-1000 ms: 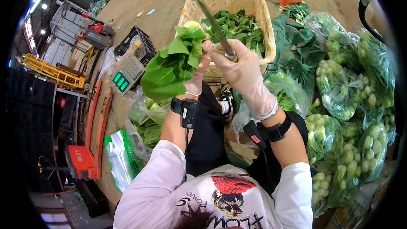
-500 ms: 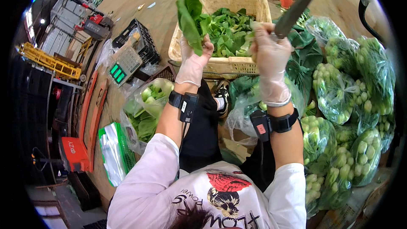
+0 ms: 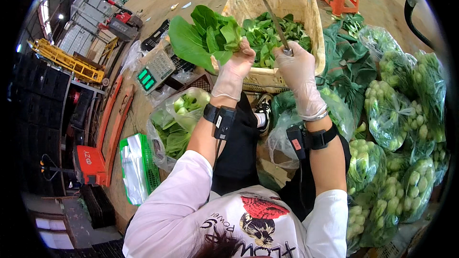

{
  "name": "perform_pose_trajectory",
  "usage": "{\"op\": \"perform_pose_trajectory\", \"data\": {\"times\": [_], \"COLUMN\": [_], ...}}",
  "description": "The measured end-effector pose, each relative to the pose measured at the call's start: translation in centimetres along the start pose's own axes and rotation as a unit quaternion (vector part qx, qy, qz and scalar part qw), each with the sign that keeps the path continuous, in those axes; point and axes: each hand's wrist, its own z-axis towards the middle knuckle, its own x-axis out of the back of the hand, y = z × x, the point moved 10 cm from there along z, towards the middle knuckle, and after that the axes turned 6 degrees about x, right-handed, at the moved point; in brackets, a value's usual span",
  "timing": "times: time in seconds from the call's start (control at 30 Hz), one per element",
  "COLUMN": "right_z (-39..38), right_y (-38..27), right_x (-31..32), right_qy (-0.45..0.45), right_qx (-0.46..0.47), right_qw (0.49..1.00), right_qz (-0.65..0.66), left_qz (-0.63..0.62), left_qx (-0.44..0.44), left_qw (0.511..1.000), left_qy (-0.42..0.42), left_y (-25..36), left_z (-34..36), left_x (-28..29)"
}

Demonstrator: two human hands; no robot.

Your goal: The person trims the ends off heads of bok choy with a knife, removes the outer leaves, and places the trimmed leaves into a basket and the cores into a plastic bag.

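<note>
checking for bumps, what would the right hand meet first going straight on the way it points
Probably the leafy greens in the cream crate ahead of the right hand, though its height above them is unclear.

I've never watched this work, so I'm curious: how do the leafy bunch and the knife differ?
The leafy bunch is broad and green; the knife has a narrow grey blade. The bunch's leaves fan out leftward, while the knife's blade points to the picture's top, leaning left. The left hand holds the bunch; the right hand holds the knife. Both are held in gloved hands.
</note>
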Motion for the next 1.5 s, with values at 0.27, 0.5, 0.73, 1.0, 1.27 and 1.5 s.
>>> {"op": "perform_pose_trajectory", "data": {"times": [0.27, 0.5, 0.73, 1.0, 1.27, 1.5], "right_z": [0.1, 0.9, 1.1, -2.1, -0.7, 1.9], "right_y": [-0.3, 3.1, 5.6, 4.9, 6.2, 7.4], "right_x": [1.1, 3.4, 4.1, -5.6, -5.3, 0.0], "right_qy": [0.019, 0.051, 0.042, -0.052, -0.038, -0.047], "right_qx": [0.047, -0.098, -0.157, -0.187, -0.187, 0.018], "right_qw": [0.999, 0.97, 0.967, 0.891, 0.926, 0.935], "right_qz": [0.017, 0.217, 0.195, 0.411, 0.325, -0.351], "left_qz": [0.017, 0.354, 0.308, 0.23, 0.195, 0.404], "left_qx": [-0.015, -0.4, -0.445, -0.397, -0.436, -0.627], "left_qw": [0.999, 0.842, 0.833, 0.882, 0.869, 0.657], "left_qy": [-0.05, 0.078, 0.119, 0.106, 0.133, 0.11], "left_y": [0.0, 7.3, 8.2, 7.3, 9.6, 18.7], "left_z": [-0.3, -5.7, -7.2, -6.0, -7.5, -30.6], "left_x": [-2.1, -5.3, -4.8, -3.4, -2.5, -9.7]}}
